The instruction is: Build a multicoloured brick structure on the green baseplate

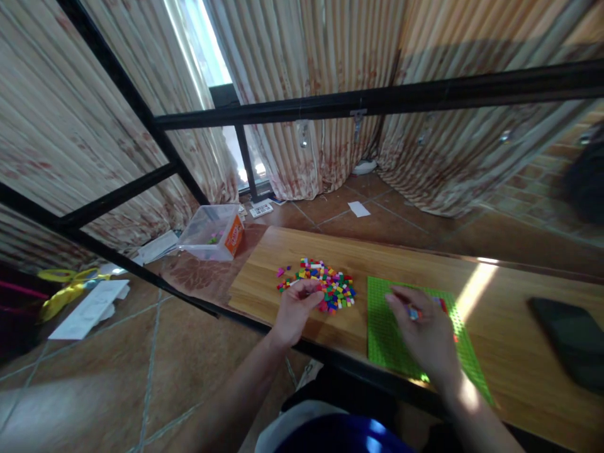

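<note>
Bricks (325, 283), tiny and many-coloured, lie in one loose pile on the desk (264, 270), too many to count. The left hand (295, 308) touches the pile's near edge, grip curled; I cannot tell whether it holds anything. The right hand (427, 333) has its grip pinched on one small brick (414, 312) over the single green plate (387, 340).

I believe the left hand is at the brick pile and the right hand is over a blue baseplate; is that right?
Not quite: the head view shows the baseplate is green, not blue. The left hand is at the brick pile and the right hand is over the baseplate.
</note>
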Motion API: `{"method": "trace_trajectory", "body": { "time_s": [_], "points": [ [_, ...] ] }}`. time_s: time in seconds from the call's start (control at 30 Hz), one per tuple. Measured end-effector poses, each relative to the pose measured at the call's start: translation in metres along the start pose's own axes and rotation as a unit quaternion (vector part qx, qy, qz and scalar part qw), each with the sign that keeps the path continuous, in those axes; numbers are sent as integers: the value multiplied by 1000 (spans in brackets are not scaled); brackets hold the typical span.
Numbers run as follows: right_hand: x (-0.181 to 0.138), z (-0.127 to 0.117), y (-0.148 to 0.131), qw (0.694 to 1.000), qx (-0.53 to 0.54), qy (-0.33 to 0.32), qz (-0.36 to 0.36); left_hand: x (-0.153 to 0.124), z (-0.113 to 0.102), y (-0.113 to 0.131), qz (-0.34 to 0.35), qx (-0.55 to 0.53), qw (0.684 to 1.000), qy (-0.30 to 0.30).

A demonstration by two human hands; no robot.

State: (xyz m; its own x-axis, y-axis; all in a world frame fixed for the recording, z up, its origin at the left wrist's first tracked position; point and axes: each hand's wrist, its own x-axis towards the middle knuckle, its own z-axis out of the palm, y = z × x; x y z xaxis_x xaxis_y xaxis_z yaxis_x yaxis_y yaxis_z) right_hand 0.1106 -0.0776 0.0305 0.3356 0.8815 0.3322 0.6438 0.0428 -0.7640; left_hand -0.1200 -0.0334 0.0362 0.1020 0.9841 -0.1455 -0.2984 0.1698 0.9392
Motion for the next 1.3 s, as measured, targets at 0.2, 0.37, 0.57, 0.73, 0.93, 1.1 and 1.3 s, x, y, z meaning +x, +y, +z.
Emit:
{"method": "trace_trajectory", "body": {
  "time_s": [0.2, 0.37, 0.57, 0.73, 0.93, 1.1, 1.3],
  "points": [
    [-37, 44, -53, 907, 332, -144, 213, -22, 19, -3, -49, -22, 997, -60],
    [-46, 51, -49, 860, 408, -156, 264, -25, 16, -6, -53, 10, 994, -91],
    [-53, 52, -42, 808, 451, -157, 346, -29, 15, -21, -81, 28, 994, -67],
    [-55, 55, -39, 794, 457, -156, 369, -30, 13, -28, -100, 9, 994, -42],
    [-48, 61, -33, 854, 380, -112, 337, -28, 8, -29, -117, -4, 993, -4],
    [-46, 63, -34, 858, 375, -127, 326, -29, 9, -28, -122, 25, 992, -21],
    [-54, 59, -41, 821, 419, -155, 354, -30, 12, -28, -92, 83, 990, -61]
  ]
}}
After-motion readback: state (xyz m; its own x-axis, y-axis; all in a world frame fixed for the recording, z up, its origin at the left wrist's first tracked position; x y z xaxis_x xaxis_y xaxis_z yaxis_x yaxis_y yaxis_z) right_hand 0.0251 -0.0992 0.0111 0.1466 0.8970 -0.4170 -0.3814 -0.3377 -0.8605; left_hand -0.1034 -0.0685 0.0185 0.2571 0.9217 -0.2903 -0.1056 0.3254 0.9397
